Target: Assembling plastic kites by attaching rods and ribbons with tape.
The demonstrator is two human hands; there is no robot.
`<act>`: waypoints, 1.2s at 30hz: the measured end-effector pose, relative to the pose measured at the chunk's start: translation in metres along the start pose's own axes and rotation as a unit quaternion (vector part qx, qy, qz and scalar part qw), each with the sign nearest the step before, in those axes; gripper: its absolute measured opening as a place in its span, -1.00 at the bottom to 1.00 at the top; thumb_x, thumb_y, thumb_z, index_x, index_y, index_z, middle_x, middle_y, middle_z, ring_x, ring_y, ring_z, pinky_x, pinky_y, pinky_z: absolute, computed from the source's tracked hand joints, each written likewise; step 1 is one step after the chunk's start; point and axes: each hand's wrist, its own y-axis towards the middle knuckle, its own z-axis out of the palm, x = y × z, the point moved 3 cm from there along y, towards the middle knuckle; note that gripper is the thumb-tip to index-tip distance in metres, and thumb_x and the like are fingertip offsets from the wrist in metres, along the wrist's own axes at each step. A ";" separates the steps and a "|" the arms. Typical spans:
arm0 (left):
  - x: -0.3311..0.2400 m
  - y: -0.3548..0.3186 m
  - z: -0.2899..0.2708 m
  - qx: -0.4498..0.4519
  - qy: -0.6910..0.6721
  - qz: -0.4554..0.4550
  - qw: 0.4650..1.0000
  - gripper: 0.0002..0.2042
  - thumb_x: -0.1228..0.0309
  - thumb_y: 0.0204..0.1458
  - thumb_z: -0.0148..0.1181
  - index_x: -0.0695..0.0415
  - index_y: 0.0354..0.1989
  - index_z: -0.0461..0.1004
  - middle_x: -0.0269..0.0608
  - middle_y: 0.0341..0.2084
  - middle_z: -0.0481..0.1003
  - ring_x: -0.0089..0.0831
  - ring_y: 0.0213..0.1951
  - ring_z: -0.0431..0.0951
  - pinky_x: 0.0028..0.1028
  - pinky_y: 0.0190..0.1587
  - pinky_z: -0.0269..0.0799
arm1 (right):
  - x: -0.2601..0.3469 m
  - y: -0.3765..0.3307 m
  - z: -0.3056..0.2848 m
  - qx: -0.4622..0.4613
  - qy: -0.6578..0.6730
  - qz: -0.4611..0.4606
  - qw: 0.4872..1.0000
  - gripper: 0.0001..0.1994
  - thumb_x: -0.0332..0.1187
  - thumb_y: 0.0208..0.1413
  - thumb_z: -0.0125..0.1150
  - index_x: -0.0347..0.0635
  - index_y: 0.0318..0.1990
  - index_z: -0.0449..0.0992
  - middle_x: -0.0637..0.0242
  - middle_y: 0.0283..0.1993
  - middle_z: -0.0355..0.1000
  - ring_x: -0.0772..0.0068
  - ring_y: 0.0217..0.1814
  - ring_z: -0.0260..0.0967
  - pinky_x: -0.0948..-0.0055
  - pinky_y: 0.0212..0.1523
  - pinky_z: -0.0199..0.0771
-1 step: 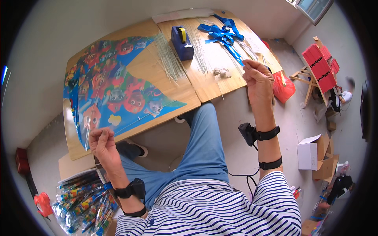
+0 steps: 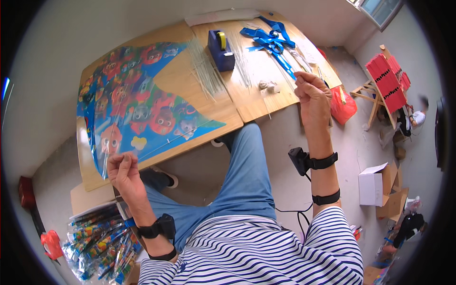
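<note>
Near the table's front left corner my left hand (image 2: 126, 178) is closed in a pinch beside a printed sheet (image 2: 159, 111). The sheet is blue with colourful cartoon animal faces, and a thin light rod lies along its front edge. My right hand (image 2: 313, 97) is raised off the table's right front edge, thumb and fingertips pressed together. What either pinch holds, if anything, is too fine to make out. Closest to the right hand lie a tangle of blue ribbon (image 2: 270, 42) and a small crumpled pale lump (image 2: 269, 86).
A dark blue tape dispenser (image 2: 221, 51) stands mid-table beside thin pale rods (image 2: 205, 71). Packed colourful bundles (image 2: 102, 242) fill a box at lower left. A red plastic bag (image 2: 343, 107) hangs by the right edge. Farther right are a wooden rack (image 2: 385, 78) and open cartons (image 2: 375, 187).
</note>
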 end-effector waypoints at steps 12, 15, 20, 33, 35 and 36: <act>0.016 -0.056 -0.064 -0.145 0.218 -0.040 0.964 -0.83 0.69 -0.08 0.28 0.20 -0.39 0.42 -0.25 -0.48 0.52 -0.53 -0.45 0.52 -0.58 -0.32 0.50 | -0.125 -0.113 -0.065 -0.024 -0.295 0.099 0.950 -0.91 -0.62 -0.03 0.24 -0.30 -0.35 0.60 0.48 -0.45 0.47 0.72 -0.40 0.32 0.70 -0.35 0.33; 0.019 -0.067 -0.085 -0.151 0.259 -0.058 0.952 -0.83 0.69 -0.10 0.28 0.21 -0.38 0.42 -0.25 -0.50 0.51 -0.55 -0.46 0.51 -0.59 -0.34 0.49 | -0.149 -0.133 -0.071 -0.024 -0.305 0.123 0.944 -0.93 -0.62 -0.02 0.24 -0.32 -0.36 0.59 0.47 -0.44 0.48 0.70 -0.38 0.34 0.66 -0.31 0.38; 0.019 -0.084 -0.104 -0.156 0.327 -0.064 0.930 -0.83 0.68 -0.10 0.28 0.23 -0.36 0.42 -0.27 -0.51 0.50 -0.59 -0.47 0.49 -0.61 -0.35 0.46 | -0.157 -0.145 -0.062 0.002 -0.379 0.110 0.919 -0.92 -0.63 -0.03 0.22 -0.31 -0.37 0.58 0.41 -0.45 0.49 0.66 -0.39 0.37 0.63 -0.31 0.40; 0.020 -0.122 -0.122 -0.206 0.316 -0.060 0.924 -0.82 0.73 -0.08 0.24 0.27 -0.33 0.43 -0.29 -0.50 0.48 -0.60 -0.46 0.49 -0.66 -0.35 0.41 | -0.158 -0.153 -0.061 0.074 -0.426 0.038 0.901 -0.93 -0.60 -0.03 0.26 -0.28 -0.36 0.57 0.36 -0.43 0.51 0.59 -0.39 0.42 0.60 -0.30 0.43; 0.021 -0.127 -0.119 -0.213 0.332 -0.052 0.918 -0.82 0.74 -0.09 0.24 0.27 -0.33 0.43 -0.30 -0.50 0.48 -0.61 -0.44 0.49 -0.67 -0.35 0.41 | -0.155 -0.154 -0.068 0.077 -0.449 0.019 0.890 -0.92 -0.59 -0.03 0.27 -0.28 -0.35 0.57 0.36 -0.42 0.51 0.59 -0.39 0.42 0.59 -0.30 0.43; 0.019 -0.130 -0.115 -0.211 0.338 -0.057 0.915 -0.82 0.73 -0.09 0.24 0.26 -0.33 0.43 -0.31 -0.50 0.48 -0.61 -0.44 0.49 -0.67 -0.35 0.40 | -0.156 -0.155 -0.070 0.078 -0.449 0.026 0.890 -0.92 -0.59 -0.03 0.27 -0.28 -0.34 0.57 0.36 -0.42 0.51 0.59 -0.38 0.41 0.59 -0.29 0.43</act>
